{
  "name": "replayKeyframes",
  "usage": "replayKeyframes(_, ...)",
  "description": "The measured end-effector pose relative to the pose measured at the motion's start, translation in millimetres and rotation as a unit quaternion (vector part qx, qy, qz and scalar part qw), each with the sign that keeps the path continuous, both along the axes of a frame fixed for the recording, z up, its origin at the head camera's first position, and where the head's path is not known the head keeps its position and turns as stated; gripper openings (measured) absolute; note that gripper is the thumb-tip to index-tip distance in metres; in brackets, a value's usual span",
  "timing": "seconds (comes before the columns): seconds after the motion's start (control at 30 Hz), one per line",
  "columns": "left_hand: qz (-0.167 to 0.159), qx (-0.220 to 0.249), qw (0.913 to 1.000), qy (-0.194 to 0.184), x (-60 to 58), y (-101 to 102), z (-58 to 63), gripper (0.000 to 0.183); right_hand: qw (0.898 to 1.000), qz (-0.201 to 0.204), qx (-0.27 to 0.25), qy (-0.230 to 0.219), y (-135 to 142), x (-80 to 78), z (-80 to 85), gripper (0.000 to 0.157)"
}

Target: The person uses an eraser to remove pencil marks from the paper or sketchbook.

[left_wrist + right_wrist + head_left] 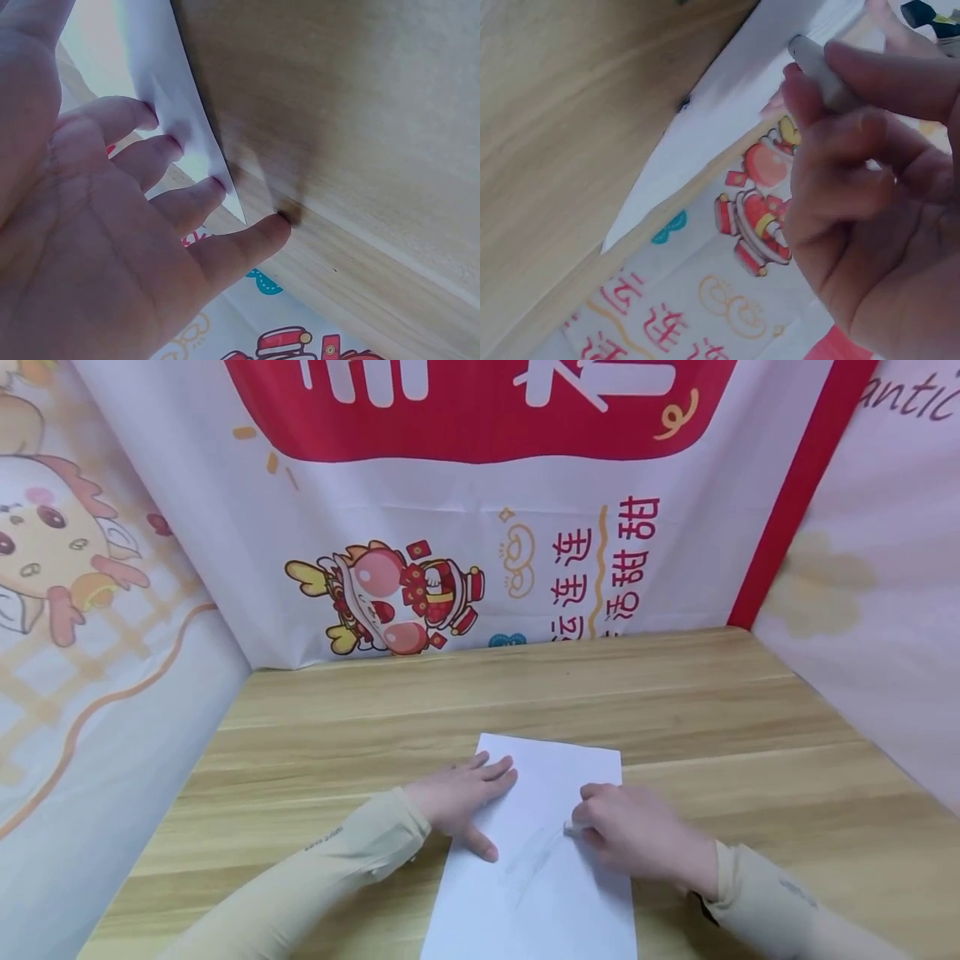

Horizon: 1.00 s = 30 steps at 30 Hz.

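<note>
A sheet of white paper (pixel 558 918) lies on the wooden table, with grey pencil smudges (pixel 532 858) across its middle. My left hand (pixel 459 799) is spread at the paper's left edge, thumb and several fingertips on the sheet. In the left wrist view its outermost finger (pixel 251 247) reaches past the paper's corner onto the wood. Over the right part of the sheet, my right hand (pixel 641 831) pinches a small whitish eraser (pixel 821 71) between thumb and forefinger. The eraser's darkened end points toward the smudges; the remaining fingers are curled in beneath it.
The wooden table (pixel 360 710) extends around the paper on both sides and behind it. A printed cloth (pixel 442 485) with red writing and a cartoon figure hangs at the table's back edge. More printed cloth hangs at the left (pixel 112 718) and right (pixel 862 635).
</note>
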<state>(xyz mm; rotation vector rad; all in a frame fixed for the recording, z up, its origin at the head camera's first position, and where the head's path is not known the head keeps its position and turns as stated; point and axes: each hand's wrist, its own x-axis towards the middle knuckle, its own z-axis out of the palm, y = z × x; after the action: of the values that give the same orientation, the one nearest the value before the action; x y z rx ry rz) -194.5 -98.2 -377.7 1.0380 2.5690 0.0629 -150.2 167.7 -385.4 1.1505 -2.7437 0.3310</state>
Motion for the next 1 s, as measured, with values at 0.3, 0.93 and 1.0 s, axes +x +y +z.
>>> replayKeyframes(0.3,0.010,0.013,0.9999,-0.006,2.3,-0.7,5.2,0.105,1.000,0.002,0.007,-0.003,-2.3,0.4,1.1,0.032)
replayKeyframes(0.93,0.026,0.032,0.9990,0.018,39.2,-7.1,5.2,0.104,1.000,-0.016,0.006,-0.013,-2.9,4.2,2.8,0.031)
replayKeyframes(1.0,0.026,0.038,0.9988,0.018,40.5,-8.5,5.6,0.105,1.000,-0.017,0.007,-0.017,-2.8,4.7,3.6,0.031)
